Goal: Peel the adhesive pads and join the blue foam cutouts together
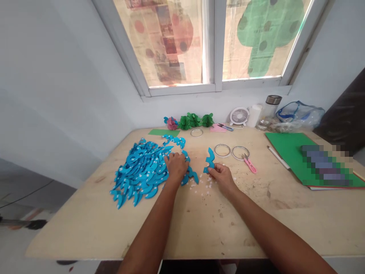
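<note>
My right hand pinches a curved blue cut-out piece between thumb and fingers, holding it just above the table. The piece has a scalloped edge and stands roughly upright. On the left, my left hand rests at the right side of a large heap of similar blue pieces, its fingers spread and bent over them. Many pieces in the heap carry small white squares. A few blue pieces lie beside my left thumb, partly covered by the hand. Tiny pale scraps are scattered between my hands.
Two rolls of narrow tape and pink-handled scissors lie right of centre. A green folder and white pen are farther right. Green paper ornaments, a small fan and a bottle line the back wall.
</note>
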